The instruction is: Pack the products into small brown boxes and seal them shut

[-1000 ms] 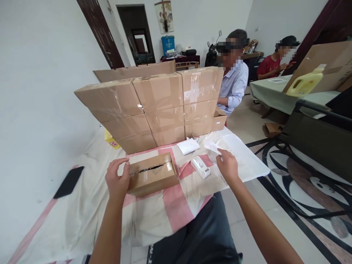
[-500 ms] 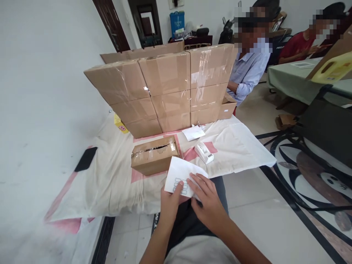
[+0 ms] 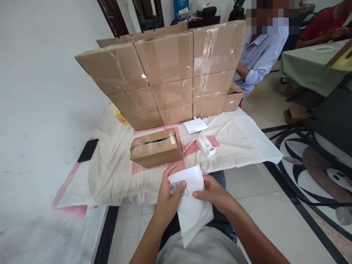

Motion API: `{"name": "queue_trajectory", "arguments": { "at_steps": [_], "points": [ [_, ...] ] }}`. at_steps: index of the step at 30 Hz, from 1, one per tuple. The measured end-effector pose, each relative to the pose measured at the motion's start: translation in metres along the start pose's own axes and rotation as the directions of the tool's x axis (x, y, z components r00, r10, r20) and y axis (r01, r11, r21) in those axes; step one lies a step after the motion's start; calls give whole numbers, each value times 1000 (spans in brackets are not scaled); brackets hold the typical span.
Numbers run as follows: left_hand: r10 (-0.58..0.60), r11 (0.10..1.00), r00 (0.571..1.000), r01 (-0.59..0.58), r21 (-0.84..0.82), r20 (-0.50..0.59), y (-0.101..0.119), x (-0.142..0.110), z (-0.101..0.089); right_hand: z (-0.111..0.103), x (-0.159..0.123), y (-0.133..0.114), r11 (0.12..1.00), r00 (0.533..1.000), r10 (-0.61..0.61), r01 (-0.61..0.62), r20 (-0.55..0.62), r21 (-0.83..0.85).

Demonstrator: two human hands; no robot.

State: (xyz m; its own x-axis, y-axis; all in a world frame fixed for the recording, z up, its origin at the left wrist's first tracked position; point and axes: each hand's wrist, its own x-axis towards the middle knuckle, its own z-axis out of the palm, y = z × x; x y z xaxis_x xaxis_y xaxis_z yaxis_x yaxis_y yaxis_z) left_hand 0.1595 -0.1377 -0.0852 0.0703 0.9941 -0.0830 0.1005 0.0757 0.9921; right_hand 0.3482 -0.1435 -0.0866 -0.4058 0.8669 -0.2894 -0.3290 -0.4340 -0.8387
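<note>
Between my hands is a white sheet of paper (image 3: 194,211) with several small dark-outlined rectangles on its upper left part. My left hand (image 3: 170,194) grips its left edge, thumb on top beside the rectangles. On the right edge, my right hand (image 3: 216,192) pinches the sheet with the thumb in front and the fingers behind. The paper hangs over my lap, its lower corner pointing down. Just beyond it on the cloth-covered table stand a small brown cardboard box (image 3: 155,156) with a torn slit on top and a white tape dispenser (image 3: 205,146).
A wall of taped cardboard boxes (image 3: 170,79) stands across the table's far side. A folded white paper (image 3: 195,125) lies before it. A black phone (image 3: 88,150) rests at the left, a yellow box (image 3: 120,116) behind. Another person in a blue shirt (image 3: 262,55) is beyond the boxes.
The sheet has been opened out and turned, its lower part now hanging down toward my lap. My right hand has moved from lying over the paper to pinching its right edge.
</note>
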Motion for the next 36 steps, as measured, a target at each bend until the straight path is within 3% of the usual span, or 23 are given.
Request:
{"name": "queue_trajectory", "arguments": {
  "at_steps": [2, 3, 5, 7, 9, 13, 20, 27, 32, 36],
  "points": [
    [128, 987, 990, -123, 102, -50, -1, 0, -2, 2, 2, 7, 999, 995, -33, 36, -96, 34],
    [252, 952, 964, -231, 200, -89, 0, 0, -4, 2, 3, 10, 998, 988, -48, 55, -146, 39],
    [546, 755, 834, -453, 474, -73, 2, -2, -10, 3, 4, 12, 996, 972, -66, 78, -227, 45],
    [691, 472, 715, -555, 685, 103, 4, -3, -17, 4, 4, 11, 996, 965, -64, 78, -253, 43],
    [675, 321, 697, -572, 755, 241, 6, -4, -22, 6, 5, 9, 997, 970, -64, 73, -234, 30],
    [661, 334, 715, -555, 762, 231, 3, -3, -26, 10, 8, 8, 997, 977, -73, 64, -200, -51],
    [746, 295, 634, -588, 753, 203, -5, -3, -28, 19, 9, 7, 971, 947, -11, -66, -320, -229],
    [749, 278, 627, -590, 758, 213, -13, -4, -33, 21, 14, 8, 944, 960, -68, -26, -272, -330],
    [675, 276, 651, -659, 700, 347, -10, -4, -36, 20, 14, 9, 951, 958, -54, -36, -281, -306],
    [661, 211, 627, -683, 699, 412, -7, -3, -33, 19, 9, 8, 934, 957, -104, 0, -272, -357]
  ]
}}
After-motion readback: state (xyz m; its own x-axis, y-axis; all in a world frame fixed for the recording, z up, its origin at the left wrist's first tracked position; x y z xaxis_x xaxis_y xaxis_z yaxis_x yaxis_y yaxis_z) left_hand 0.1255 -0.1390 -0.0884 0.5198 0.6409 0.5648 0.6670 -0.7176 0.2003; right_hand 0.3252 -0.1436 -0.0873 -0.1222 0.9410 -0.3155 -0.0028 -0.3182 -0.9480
